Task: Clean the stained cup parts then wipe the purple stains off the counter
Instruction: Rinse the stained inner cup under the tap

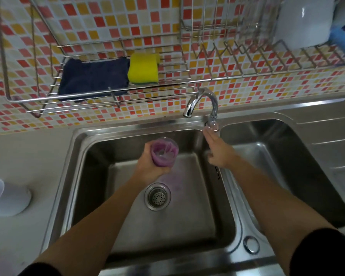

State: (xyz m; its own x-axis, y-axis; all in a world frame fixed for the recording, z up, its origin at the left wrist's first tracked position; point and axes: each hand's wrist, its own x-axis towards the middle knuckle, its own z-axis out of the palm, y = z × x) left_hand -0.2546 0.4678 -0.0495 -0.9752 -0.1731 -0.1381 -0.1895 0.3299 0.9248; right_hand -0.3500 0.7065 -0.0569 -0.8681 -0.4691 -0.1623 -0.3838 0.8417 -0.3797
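Observation:
My left hand (149,166) grips a clear plastic cup (164,152) smeared purple inside, held tilted over the left sink basin (112,148). My right hand (217,150) is flat with fingers stretched out, its fingertips touching the tap handle (212,124) at the base of the chrome faucet (199,100). No water shows at the spout. A faint purple smear (172,182) lies on the basin floor beside the drain strainer (157,196). A white lid-like part with a purple streak (6,196) rests on the counter at the far left.
A wire rack on the tiled wall holds a dark blue cloth (92,78) and a yellow sponge (143,68). A dish rack (267,62) at the upper right carries a white jug (305,22). The right basin (287,156) and a drainboard lie to the right.

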